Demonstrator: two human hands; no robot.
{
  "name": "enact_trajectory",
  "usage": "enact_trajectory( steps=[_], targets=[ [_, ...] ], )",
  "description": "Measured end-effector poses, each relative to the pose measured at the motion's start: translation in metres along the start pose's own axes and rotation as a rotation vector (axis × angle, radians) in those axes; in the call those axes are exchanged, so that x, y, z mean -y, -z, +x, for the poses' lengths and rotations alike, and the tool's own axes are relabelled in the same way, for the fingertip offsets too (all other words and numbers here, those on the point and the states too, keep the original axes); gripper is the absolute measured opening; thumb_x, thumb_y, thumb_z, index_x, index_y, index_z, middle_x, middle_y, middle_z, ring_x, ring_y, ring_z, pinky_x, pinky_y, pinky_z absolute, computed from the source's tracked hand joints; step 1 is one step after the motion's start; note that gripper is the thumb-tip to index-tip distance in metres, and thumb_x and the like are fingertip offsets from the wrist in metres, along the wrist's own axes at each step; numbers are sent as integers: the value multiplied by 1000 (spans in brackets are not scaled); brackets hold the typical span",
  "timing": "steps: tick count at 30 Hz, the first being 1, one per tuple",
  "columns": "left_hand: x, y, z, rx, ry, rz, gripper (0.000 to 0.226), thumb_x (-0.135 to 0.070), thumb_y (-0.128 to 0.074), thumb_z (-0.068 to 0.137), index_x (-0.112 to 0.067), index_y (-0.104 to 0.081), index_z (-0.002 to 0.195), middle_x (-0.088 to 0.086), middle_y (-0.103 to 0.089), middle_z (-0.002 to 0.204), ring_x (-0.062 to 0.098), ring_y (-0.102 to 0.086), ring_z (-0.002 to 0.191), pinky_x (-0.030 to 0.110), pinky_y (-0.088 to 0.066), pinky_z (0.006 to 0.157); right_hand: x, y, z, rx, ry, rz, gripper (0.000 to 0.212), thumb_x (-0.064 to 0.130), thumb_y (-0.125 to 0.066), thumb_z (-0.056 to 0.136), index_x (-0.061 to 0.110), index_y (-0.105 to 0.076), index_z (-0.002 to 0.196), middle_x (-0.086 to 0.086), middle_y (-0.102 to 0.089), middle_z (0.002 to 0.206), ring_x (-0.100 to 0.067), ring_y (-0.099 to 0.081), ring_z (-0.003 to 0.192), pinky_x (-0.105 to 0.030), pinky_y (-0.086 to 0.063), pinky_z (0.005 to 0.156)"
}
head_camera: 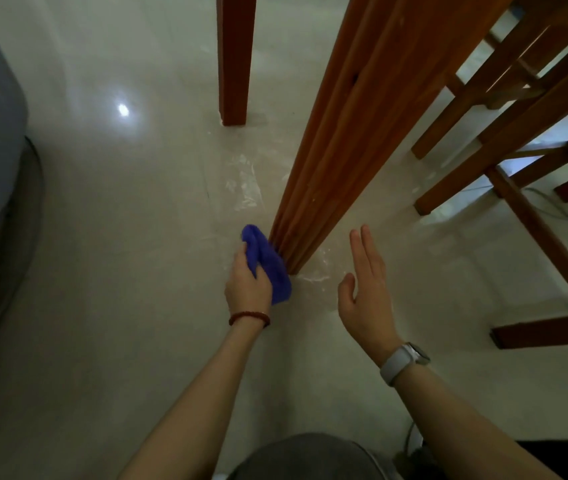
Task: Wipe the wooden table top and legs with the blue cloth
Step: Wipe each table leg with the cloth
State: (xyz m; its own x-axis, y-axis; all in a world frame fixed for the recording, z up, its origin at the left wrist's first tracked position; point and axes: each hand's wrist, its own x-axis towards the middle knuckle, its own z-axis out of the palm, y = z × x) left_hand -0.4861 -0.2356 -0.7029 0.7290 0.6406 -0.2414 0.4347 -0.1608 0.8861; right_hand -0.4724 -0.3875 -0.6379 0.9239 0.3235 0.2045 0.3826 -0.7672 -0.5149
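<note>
The blue cloth (268, 263) is bunched against the foot of the near bench leg (327, 161), on that leg's left side and almost down at the pale tiled floor (120, 237). The left hand (248, 285) holds it there, its grip curled round the cloth, a bead bracelet (249, 318) on the wrist. The right hand (365, 282) hovers to the right of the same leg, apart from it, its grip spread and flat, holding nothing; a grey watch (404, 362) sits on that wrist. A second bench leg (236, 60) stands beyond the near leg, and chair frames (525, 126) stand to its right.
</note>
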Motion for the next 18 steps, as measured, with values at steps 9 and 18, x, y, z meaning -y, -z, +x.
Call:
enact_trajectory(
  steps=[9, 18],
  targets=[
    [13, 21, 6, 371, 65, 295, 29, -11, -43, 86, -15, -56, 112, 15, -64, 106, 33, -58, 96, 37, -49, 83, 7, -3, -4, 5, -53, 90, 57, 4, -43, 91, 18, -23, 143, -3, -26, 151, 0, -17, 132, 5, -6, 100],
    [-78, 104, 10, 10, -292, -89, 26, -8, -50, 89, -14, -54, 114, -8, -55, 97, 8, -52, 83, 14, -41, 68, 95, 5, 26, -10, 312, 182, 47, 23, -38, 88, 21, -32, 134, -4, -44, 133, -7, -39, 121, -26, -34, 104]
  ],
)
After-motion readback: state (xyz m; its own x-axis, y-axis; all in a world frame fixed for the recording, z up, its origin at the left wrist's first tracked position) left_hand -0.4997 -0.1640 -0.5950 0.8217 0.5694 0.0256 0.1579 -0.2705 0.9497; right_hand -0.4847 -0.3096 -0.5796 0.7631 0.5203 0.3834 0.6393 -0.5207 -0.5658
